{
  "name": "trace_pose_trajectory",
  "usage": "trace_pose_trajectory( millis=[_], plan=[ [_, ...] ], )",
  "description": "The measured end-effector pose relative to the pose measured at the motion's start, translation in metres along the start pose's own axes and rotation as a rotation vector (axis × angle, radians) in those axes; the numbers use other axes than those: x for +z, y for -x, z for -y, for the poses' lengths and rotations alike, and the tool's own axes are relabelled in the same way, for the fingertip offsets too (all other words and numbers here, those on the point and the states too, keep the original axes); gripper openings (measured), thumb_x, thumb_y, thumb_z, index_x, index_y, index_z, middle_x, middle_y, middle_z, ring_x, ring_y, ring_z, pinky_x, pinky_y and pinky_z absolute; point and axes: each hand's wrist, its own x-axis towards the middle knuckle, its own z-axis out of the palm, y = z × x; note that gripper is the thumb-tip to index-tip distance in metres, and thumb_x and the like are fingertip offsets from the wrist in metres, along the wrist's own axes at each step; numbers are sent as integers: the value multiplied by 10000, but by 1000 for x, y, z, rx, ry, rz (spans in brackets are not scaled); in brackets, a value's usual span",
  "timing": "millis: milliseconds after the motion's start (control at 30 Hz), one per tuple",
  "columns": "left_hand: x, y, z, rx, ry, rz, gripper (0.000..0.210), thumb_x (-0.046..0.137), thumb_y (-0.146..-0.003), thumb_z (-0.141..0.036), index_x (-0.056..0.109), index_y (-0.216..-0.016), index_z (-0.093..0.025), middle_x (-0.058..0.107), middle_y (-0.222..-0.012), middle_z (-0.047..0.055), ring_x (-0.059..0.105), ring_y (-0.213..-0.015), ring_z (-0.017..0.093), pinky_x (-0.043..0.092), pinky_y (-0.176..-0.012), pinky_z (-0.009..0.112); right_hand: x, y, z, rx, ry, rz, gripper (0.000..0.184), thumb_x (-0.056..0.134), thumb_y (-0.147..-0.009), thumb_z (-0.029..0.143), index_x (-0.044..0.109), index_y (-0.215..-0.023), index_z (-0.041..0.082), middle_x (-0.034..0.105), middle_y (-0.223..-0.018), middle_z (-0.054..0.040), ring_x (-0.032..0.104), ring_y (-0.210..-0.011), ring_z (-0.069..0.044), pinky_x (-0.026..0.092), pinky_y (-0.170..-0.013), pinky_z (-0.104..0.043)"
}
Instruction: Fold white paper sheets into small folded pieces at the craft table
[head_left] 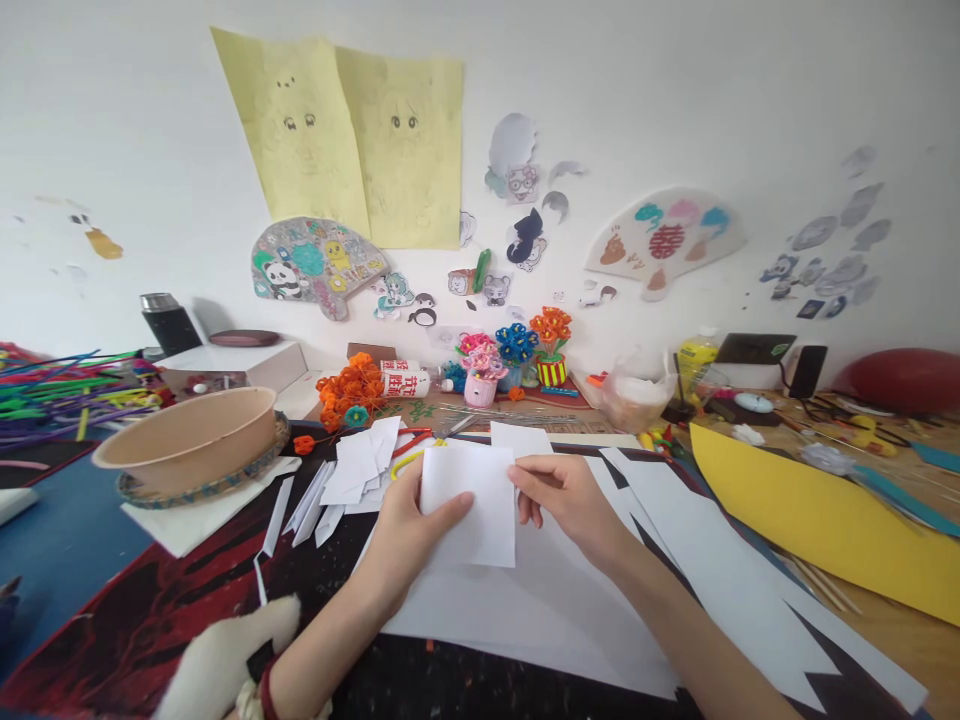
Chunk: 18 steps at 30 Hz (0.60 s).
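A small white rectangular piece of paper (pixel 480 535) is held upright in front of me. My left hand (pixel 420 520) grips its left side, thumb across the front face and fingers hidden behind. At the upper right edge, my right hand (pixel 559 490) pinches the paper between thumb and forefinger, other fingers curled. Beneath both hands lies a large white sheet (pixel 540 620) on a dark mat. To the left is a pile of small cut white papers (pixel 356 470), with a pair of scissors with yellow handles (pixel 409 460) partly hidden behind my left hand.
A beige bowl (pixel 187 435) stands at left, with colourful pipe cleaners (pixel 60 390) beyond. Long white paper strips (pixel 720 560) and a yellow sheet (pixel 825 510) lie at right. Fuzzy flower pots (pixel 480 388) line the back wall. A white plush-like object (pixel 225 650) is near my left forearm.
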Motion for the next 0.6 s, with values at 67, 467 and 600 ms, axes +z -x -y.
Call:
trace_pose_trajectory(
  millis=[67, 467, 600],
  plan=[
    [0, 1, -1, -1, 3, -10, 454, 718, -696, -357, 590, -1075, -143, 687, -1036, 121, 663, -861, 270, 535, -712, 346, 1, 1, 1, -3, 9, -2, 390, 541, -863, 429, 523, -576, 166, 549, -489, -1, 481, -445, -103, 391, -452, -229],
    [3, 5, -5, -64, -9, -50, 362, 702, -702, -364, 628, -960, -121, 704, -911, 123, 667, -733, 250, 526, -636, 330, 3, 3, 3, -10, -39, 10, 392, 523, -883, 428, 513, -590, 168, 555, -496, -3, 505, -457, -108, 401, -458, -230],
    [3, 4, -4, -68, -43, -64, 353, 694, -707, -370, 634, -950, -122, 707, -898, 122, 666, -724, 245, 524, -625, 325, 4, 3, 0, -12, -50, 25, 405, 504, -896, 431, 512, -587, 169, 577, -505, -13, 509, -455, -109, 410, -466, -235]
  ],
)
